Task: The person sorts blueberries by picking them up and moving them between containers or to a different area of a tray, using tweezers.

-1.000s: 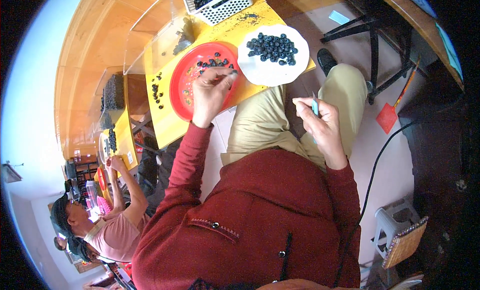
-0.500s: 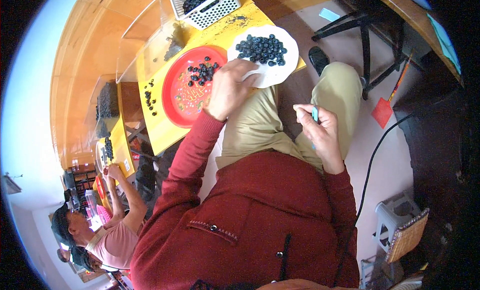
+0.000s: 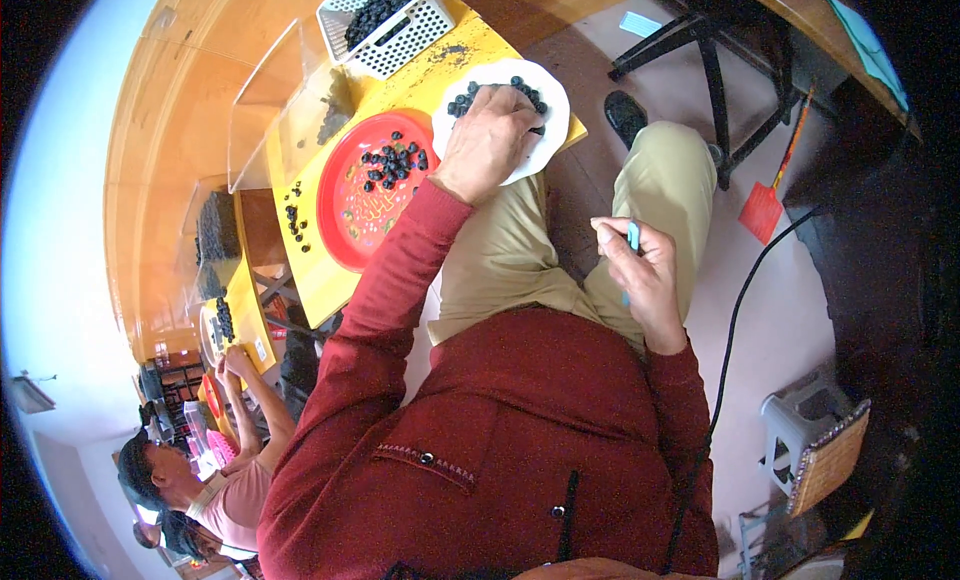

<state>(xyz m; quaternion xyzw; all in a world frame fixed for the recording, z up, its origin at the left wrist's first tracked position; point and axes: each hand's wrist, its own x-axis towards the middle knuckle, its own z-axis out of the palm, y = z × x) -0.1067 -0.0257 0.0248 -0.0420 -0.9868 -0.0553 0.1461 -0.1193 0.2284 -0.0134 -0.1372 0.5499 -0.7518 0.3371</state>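
The person's left hand (image 3: 490,140) is over the white plate (image 3: 553,85), back of the hand upward, knuckles raised and fingers bent down among the dark berries (image 3: 461,105). Its fingertips are hidden, so whether they pinch a berry cannot be told. The left forearm, in a dark red sleeve (image 3: 385,280), slants up and inward from the lower left, passing over the near edge of the yellow tabletop (image 3: 312,292) and the near right part of the red plate's rim.

The white plate sits at the tabletop's near right corner, reaching past the near edge, with its berries gathered toward its far side. Beside it, the red plate (image 3: 343,195) carries a loose cluster of berries (image 3: 392,165) around its middle. A short line of berries (image 3: 293,220) lies along the tabletop's left edge, and a white basket (image 3: 405,50) heaped with berries stands toward its far end.

The right hand (image 3: 645,270) is off the tabletop, above the right thigh, its fingers curled firmly round a slim light-blue tool (image 3: 633,237), thumb and forefinger pointing forward.
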